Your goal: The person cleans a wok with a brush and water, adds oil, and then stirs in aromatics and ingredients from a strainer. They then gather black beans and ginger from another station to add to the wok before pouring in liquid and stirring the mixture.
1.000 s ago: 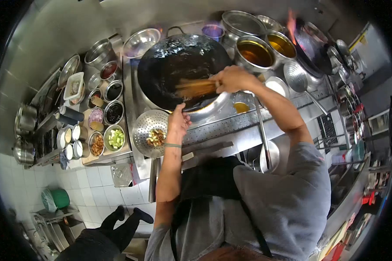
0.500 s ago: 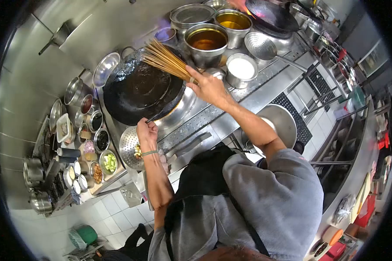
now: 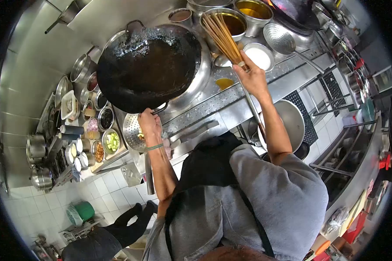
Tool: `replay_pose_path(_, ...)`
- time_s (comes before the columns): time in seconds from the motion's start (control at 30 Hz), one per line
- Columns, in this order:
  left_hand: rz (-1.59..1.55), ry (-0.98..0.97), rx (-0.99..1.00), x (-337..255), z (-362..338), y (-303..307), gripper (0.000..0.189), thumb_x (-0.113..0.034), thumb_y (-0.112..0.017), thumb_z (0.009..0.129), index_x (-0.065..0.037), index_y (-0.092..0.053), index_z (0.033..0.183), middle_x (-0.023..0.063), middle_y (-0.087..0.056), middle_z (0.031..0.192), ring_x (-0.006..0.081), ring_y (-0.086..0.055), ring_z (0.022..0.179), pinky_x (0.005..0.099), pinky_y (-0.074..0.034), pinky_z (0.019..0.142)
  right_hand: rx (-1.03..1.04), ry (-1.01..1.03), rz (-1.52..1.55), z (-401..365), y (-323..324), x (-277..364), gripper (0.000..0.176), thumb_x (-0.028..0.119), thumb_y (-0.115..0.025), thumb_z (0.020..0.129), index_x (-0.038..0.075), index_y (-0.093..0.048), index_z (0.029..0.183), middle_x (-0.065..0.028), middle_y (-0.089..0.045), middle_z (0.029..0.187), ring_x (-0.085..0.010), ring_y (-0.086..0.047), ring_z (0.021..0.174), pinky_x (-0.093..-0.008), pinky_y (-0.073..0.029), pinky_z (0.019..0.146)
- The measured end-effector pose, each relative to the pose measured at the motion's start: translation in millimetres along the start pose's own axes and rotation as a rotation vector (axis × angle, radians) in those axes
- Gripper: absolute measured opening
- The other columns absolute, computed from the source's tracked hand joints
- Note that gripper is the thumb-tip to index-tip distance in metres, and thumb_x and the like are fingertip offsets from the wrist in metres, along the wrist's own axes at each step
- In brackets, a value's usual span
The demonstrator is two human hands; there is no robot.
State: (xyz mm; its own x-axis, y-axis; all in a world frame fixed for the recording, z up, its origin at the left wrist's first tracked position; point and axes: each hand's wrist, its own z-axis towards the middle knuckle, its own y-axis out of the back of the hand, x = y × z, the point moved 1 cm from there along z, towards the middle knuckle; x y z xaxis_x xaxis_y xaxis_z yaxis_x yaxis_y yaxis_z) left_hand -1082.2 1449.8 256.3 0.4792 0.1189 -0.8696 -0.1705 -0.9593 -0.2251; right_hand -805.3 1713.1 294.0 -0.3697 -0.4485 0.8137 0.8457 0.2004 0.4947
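My left hand (image 3: 150, 123) is closed on the near loop handle (image 3: 160, 108) of a large black wok (image 3: 157, 71). The wok is dark and wet inside, with shiny liquid toward its far rim. In my right hand (image 3: 251, 79) is a bamboo wok brush (image 3: 223, 35), its bristles pointing up and away, right of the wok. A perforated strainer (image 3: 133, 131) with pale chopped pieces lies beside my left hand, partly hidden by it. Close under my right hand runs a long metal handle (image 3: 253, 106), probably a ladle's.
Behind the brush stand pots of oil (image 3: 253, 8) and a container of white liquid (image 3: 258, 56). A skimmer (image 3: 281, 40) lies to the right. Several ingredient bowls (image 3: 111, 141) fill the left side. At lower left, another person's dark-clothed legs (image 3: 128, 224) show.
The brush has moved right, from over the wok's rim to beside it. The wok looks larger and shifted away, covering the metal bowl behind it. The view has shifted too.
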Motion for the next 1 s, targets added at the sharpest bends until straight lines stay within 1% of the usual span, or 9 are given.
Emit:
replay_pose_path(0.13,0.104,-0.089,-0.077,-4.1,-15.7,-9.1,0.007,-0.001,-0.052,0.081,-0.007,-0.049,0.083,-0.0002,-0.042,0.062,0.0098,-0.035,0.044,0.0271,-0.026,0.039,-0.011,-0.022,0.012,2.8,8.9,-8.6,0.063,0.033,-0.075,0.088,0.008,-0.055,0.142,-0.0209,-0.073,0.107,-0.0298,-0.073,0.099,-0.0384,-0.055,0.086)
replay_pose_path(0.27,0.095,-0.192,-0.069,0.1,-17.0,-9.0,0.013,0.000,-0.052,0.079,-0.003,-0.053,0.092,0.0021,-0.051,0.075,0.0122,-0.042,0.055,0.0293,-0.032,0.047,-0.029,-0.020,-0.030,2.2,14.2,-14.0,0.062,0.032,-0.076,0.088,0.007,-0.056,0.141,-0.0208,-0.073,0.109,-0.0297,-0.072,0.101,-0.0382,-0.055,0.087)
replay_pose_path(0.43,0.152,-0.294,-0.053,-0.7,-11.7,-5.8,0.023,0.002,-0.052,0.076,-0.001,-0.056,0.099,0.0034,-0.056,0.088,0.0139,-0.047,0.071,0.0275,-0.038,0.062,0.004,-0.068,-0.010,3.6,15.0,-21.5,0.062,0.033,-0.076,0.088,0.008,-0.056,0.141,-0.0208,-0.073,0.108,-0.0295,-0.073,0.096,-0.0382,-0.055,0.085)
replay_pose_path(0.57,0.164,-0.288,-0.063,-2.1,-16.2,-7.9,0.019,0.001,-0.051,0.076,-0.001,-0.055,0.095,0.0011,-0.053,0.083,0.0125,-0.044,0.068,0.0275,-0.036,0.062,0.052,-0.119,-0.044,6.6,13.7,-21.0,0.062,0.035,-0.075,0.088,0.011,-0.056,0.142,-0.0212,-0.073,0.107,-0.0288,-0.073,0.087,-0.0379,-0.055,0.082)
replay_pose_path(0.67,0.196,-0.291,-0.056,-3.8,-21.0,-6.5,0.016,0.000,-0.052,0.077,-0.002,-0.054,0.093,-0.0005,-0.050,0.079,0.0112,-0.041,0.066,0.0283,-0.034,0.059,0.077,-0.108,-0.020,14.1,6.8,-18.9,0.062,0.036,-0.074,0.089,0.013,-0.056,0.143,-0.0214,-0.074,0.100,-0.0282,-0.072,0.082,-0.0382,-0.055,0.080)
replay_pose_path(0.77,0.261,-0.330,-0.052,-1.8,-13.9,-2.3,0.015,0.000,-0.053,0.078,-0.002,-0.053,0.093,0.0002,-0.051,0.077,0.0104,-0.040,0.064,0.0285,-0.033,0.057,0.143,-0.111,-0.036,29.4,-5.0,-13.4,0.061,0.035,-0.076,0.088,0.012,-0.057,0.142,-0.0160,-0.074,0.094,-0.0149,-0.065,0.072,-0.0335,-0.053,0.073)
replay_pose_path(0.87,0.263,-0.446,-0.014,-16.5,-39.0,-24.6,0.017,0.000,-0.051,0.078,0.000,-0.054,0.095,0.0026,-0.054,0.079,0.0121,-0.044,0.068,0.0287,-0.037,0.062,0.187,-0.051,-0.016,45.5,-22.9,-2.9,0.062,0.038,-0.075,0.088,0.015,-0.057,0.143,-0.0155,-0.073,0.083,-0.0156,-0.066,0.070,-0.0335,-0.053,0.071)
replay_pose_path(0.9,0.354,-0.470,-0.039,-18.0,-35.0,-23.1,0.020,0.000,-0.050,0.078,0.002,-0.056,0.097,0.0042,-0.056,0.082,0.0139,-0.047,0.073,0.0287,-0.040,0.069,0.198,-0.010,-0.041,51.3,-30.3,-1.1,0.064,0.043,-0.074,0.087,0.018,-0.056,0.143,-0.0147,-0.070,0.074,-0.0175,-0.067,0.067,-0.0333,-0.053,0.071)
replay_pose_path(1.0,0.388,-0.572,-0.010,-18.4,-38.0,-27.1,0.021,0.001,-0.050,0.078,0.003,-0.057,0.097,0.0045,-0.058,0.085,0.0144,-0.049,0.077,0.0286,-0.041,0.073,0.258,0.044,-0.055,65.6,-52.4,7.7,0.064,0.047,-0.073,0.087,0.020,-0.056,0.143,-0.0141,-0.070,0.072,-0.0194,-0.067,0.067,-0.0342,-0.053,0.073)
